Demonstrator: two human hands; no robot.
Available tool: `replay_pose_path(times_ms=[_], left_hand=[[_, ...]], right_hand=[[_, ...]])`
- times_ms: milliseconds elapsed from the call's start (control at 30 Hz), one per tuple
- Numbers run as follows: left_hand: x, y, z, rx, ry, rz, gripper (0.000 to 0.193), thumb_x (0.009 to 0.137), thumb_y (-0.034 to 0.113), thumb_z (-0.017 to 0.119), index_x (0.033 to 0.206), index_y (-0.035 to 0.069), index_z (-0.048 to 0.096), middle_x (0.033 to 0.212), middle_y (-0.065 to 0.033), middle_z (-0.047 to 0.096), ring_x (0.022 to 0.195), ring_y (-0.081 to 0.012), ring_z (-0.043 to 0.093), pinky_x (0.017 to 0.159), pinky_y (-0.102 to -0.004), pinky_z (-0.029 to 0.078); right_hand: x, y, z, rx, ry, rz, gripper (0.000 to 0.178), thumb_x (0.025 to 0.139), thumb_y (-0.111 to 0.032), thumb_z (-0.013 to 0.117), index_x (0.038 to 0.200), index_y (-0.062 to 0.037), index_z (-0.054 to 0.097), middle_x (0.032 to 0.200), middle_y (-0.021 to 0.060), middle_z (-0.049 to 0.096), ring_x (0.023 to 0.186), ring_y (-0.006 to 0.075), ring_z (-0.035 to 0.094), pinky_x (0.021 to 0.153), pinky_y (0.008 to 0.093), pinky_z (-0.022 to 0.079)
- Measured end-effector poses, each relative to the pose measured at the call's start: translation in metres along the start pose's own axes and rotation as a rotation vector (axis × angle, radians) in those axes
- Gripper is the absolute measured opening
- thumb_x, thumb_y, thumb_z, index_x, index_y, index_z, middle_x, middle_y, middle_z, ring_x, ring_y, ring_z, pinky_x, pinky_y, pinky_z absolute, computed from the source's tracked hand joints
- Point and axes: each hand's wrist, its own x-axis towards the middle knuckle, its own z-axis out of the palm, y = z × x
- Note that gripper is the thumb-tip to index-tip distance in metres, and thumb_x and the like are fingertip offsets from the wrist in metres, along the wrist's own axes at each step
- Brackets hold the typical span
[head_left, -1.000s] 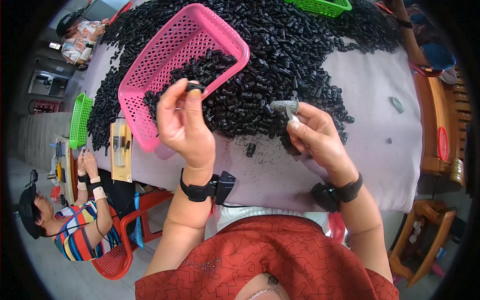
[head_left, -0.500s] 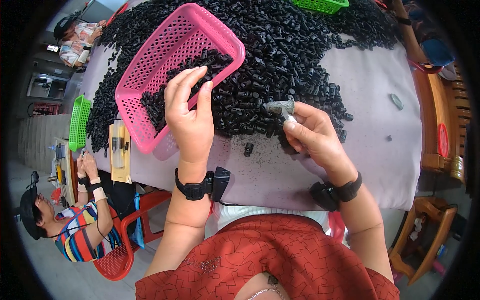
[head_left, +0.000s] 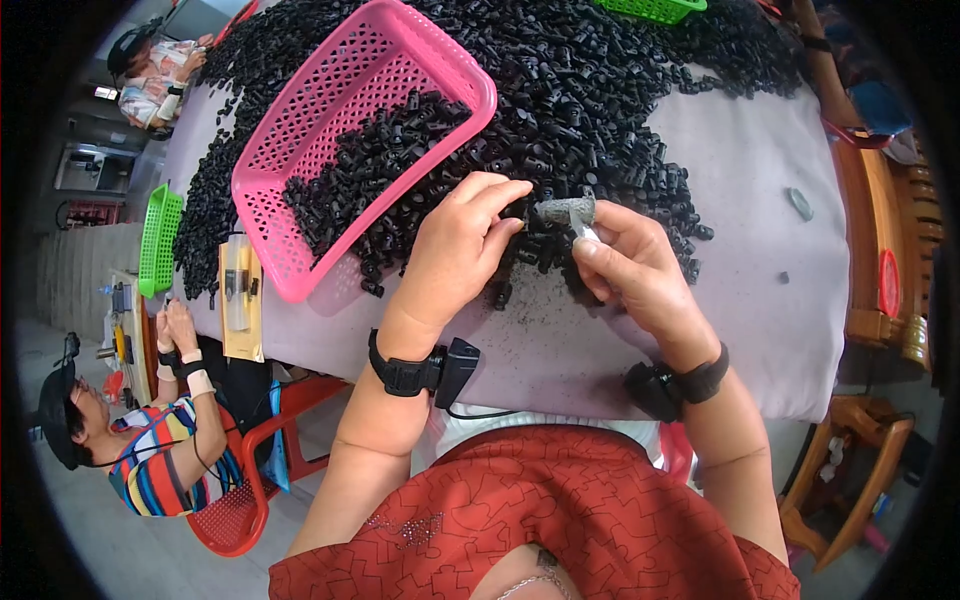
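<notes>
My right hand is closed around a short grey tool with a rough, speckled, rounded head and a pale flat strip under the thumb. Just left of that head, my left hand has its thumb and fingertips curled toward each other around a small black plastic part, which blends into the dark heap behind. A wide pile of similar black cylindrical parts covers the table beyond my hands. A pink perforated basket, partly filled with such parts, stands tilted at the left.
Dark crumbs and a few loose parts lie on the grey tablecloth. Green baskets stand at the left edge and far side. A tan board lies left. One person sits left; others are farther off.
My left hand has moved right and down from the pink basket's rim to the tool's head, its fingers closing. My right hand stays nearly in place with the tool.
</notes>
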Motion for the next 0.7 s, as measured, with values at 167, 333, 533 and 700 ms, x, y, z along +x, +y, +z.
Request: replay_pose_path(times_ms=[167,333,533,700], left_hand=[[0.000,-0.013,0.001,0.056,0.004,0.068,0.028,0.085,-0.005,0.062,0.112,0.002,0.064,0.095,-0.0060,0.063,0.073,-0.0123,0.058,0.062,-0.0237,0.046],[-0.002,0.005,-0.003,-0.423,0.085,-0.223,0.022,0.087,-0.003,0.062,0.108,0.001,0.066,0.091,-0.0034,0.064,0.071,-0.0084,0.060,0.061,-0.0215,0.048],[-0.010,0.014,0.005,-1.155,-0.045,-0.353,0.028,0.086,-0.004,0.063,0.113,-0.001,0.062,0.097,-0.0058,0.064,0.071,-0.0088,0.062,0.062,-0.0212,0.052],[-0.010,0.017,0.012,-1.152,-0.069,-0.332,0.028,0.087,-0.004,0.062,0.115,-0.001,0.060,0.097,-0.0066,0.063,0.070,-0.0093,0.062,0.062,-0.0215,0.054]], right_hand=[[0.000,0.000,0.001,-0.003,0.002,0.007,0.025,0.094,-0.011,0.060,0.116,0.0009,0.059,0.073,-0.0053,0.052,0.056,0.0013,0.041,0.049,0.0186,0.033],[-0.002,-0.002,0.000,-0.020,-0.008,0.026,0.027,0.094,-0.011,0.060,0.118,0.0001,0.058,0.072,-0.0053,0.052,0.056,0.0013,0.042,0.049,0.0180,0.034],[-0.001,-0.002,0.007,-0.016,0.064,-0.008,0.030,0.094,-0.011,0.060,0.122,-0.0003,0.056,0.090,-0.0005,0.062,0.058,0.0015,0.044,0.050,0.0175,0.035],[-0.001,0.001,0.002,0.046,0.003,-0.013,0.030,0.093,-0.011,0.061,0.121,-0.0004,0.056,0.095,0.0013,0.063,0.059,0.0012,0.045,0.050,0.0178,0.037]])
